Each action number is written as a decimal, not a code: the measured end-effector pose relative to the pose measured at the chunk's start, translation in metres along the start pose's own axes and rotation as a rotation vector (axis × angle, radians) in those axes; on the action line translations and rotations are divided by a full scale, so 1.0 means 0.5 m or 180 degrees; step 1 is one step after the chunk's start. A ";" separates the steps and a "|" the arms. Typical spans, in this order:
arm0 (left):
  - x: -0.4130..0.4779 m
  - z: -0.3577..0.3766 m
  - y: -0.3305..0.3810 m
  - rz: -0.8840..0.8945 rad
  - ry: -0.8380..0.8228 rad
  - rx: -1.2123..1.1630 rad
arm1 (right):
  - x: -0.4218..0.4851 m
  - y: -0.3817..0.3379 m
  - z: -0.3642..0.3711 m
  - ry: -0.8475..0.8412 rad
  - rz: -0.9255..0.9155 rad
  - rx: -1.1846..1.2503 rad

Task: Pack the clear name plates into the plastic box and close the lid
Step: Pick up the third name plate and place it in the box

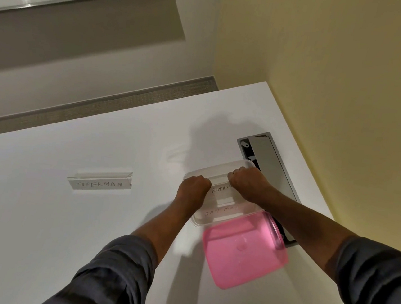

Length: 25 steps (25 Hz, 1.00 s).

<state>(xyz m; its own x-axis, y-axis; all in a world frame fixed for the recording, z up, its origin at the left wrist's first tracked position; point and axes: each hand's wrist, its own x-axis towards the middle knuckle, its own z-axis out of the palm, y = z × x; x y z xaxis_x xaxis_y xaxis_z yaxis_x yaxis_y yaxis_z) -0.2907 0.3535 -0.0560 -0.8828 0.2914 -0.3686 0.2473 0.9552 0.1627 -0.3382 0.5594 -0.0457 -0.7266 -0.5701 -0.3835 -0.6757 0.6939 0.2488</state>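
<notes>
Three name plates in view: one lettered SUPERMAN [100, 182] standing alone on the white table [38, 221], well left of the rest; two more inside the clear box [219, 172], one reading ELEPHANT [220, 189] toward the far end, one reading BATMAN [221, 209] nearer the camera. One box, open, set right of centre on the table. One pink lid [243, 253], off the box, its far edge overlapping or touching the box's near end, the rest lying on the table toward the camera. One grey hatch [271, 166] set into the table just right of the box, its flap raised. Two hands, both over the far half of the box, either side of the ELEPHANT plate. Left hand [194, 188] curled into a loose fist at the box's left rim, knuckles up, fingers folded under and out of sight; whether pinching the plate's left end or only pressing on it, cannot tell. Right hand [247, 182] likewise curled, fingers [235, 174] bent down together over the plate's right end near the far rim, tips hidden; touching the plate or the box wall, exact grip unclear. Two dark sleeves [112, 273] pushed up to mid-forearm. SUPERMAN plate untouched, apart from both hands.
</notes>
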 end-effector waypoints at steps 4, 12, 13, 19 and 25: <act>0.001 0.008 0.007 -0.0055 -0.0054 0.0086 | -0.001 -0.008 0.012 -0.0006 0.0150 0.0125; -0.015 -0.004 0.025 -0.0208 0.0155 0.0067 | -0.015 -0.013 0.011 0.0054 0.0375 0.0380; -0.018 -0.008 0.026 -0.0217 0.0178 0.0048 | -0.018 -0.014 0.010 0.0069 0.0395 0.0405; -0.050 -0.029 0.017 -0.0037 0.0516 -0.0249 | -0.028 -0.023 -0.005 0.0298 0.0453 0.0745; -0.145 -0.056 -0.050 -0.0376 0.1794 -0.1007 | -0.026 -0.078 -0.048 0.1005 0.0618 0.1398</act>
<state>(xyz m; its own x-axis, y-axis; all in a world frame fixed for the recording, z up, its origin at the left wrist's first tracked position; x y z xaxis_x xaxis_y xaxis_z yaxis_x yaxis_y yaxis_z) -0.2442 0.3070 -0.0078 -0.9921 0.0313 0.1215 0.0825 0.8924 0.4435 -0.3055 0.5294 -0.0292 -0.8797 -0.4709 -0.0666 -0.4602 0.8782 -0.1305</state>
